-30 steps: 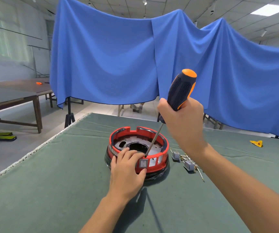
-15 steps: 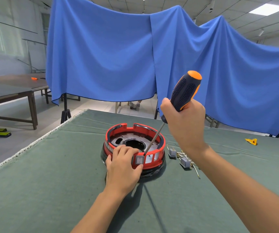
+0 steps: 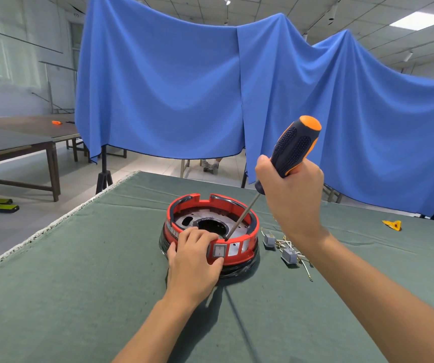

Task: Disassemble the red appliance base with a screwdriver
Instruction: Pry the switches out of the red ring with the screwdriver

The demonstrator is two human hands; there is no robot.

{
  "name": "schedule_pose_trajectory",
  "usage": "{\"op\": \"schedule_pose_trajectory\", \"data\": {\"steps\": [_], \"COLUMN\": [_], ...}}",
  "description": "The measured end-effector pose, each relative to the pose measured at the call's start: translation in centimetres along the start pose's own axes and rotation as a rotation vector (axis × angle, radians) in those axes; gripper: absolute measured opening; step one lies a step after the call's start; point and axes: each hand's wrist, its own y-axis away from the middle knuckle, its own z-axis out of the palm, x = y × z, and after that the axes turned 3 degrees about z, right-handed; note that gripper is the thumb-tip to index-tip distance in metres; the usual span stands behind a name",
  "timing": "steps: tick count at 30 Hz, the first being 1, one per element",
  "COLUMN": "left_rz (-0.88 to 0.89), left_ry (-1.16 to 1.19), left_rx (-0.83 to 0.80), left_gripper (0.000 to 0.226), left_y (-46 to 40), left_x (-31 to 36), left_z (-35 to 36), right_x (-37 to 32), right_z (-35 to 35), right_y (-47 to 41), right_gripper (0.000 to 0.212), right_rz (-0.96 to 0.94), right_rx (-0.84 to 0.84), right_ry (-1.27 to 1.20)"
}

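the red base [image 3: 212, 231] sat mid-table on green cloth [image 3: 79, 271]. the left hand [image 3: 193, 263] gripped its near rim; the right hand [image 3: 293, 195] clenched the screwdriver [image 3: 293, 146], tip seemingly inside the near wall.

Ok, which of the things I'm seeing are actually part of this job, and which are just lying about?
In the job:
- red appliance base, held by the left hand
- screwdriver, held in the right hand, tip inside the base
- small grey parts and wires beside the base, likely removed already

Lying about:
- yellow piece on the green table
- blue cloth behind
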Motion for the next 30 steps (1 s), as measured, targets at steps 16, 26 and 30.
{"op": "schedule_pose_trajectory", "data": {"steps": [16, 26, 30], "left_rz": [0.003, -0.012, -0.018], "left_ry": [0.014, 0.008, -0.001], "left_rx": [0.016, 0.026, 0.024], "left_gripper": [0.039, 0.036, 0.035], "left_y": [0.0, -0.2, -0.3], "left_x": [0.0, 0.4, 0.5], "left_z": [0.1, 0.1, 0.1], "right_x": [0.3, 0.3, 0.1], "right_z": [0.2, 1.0, 2.0], "right_y": [0.4, 0.6, -1.0], "right_gripper": [0.034, 0.033, 0.035], "right_rz": [-0.007, -0.116, -0.055], "right_rx": [-0.009, -0.039, -0.054], "right_ry": [-0.029, -0.001, 0.036]}}
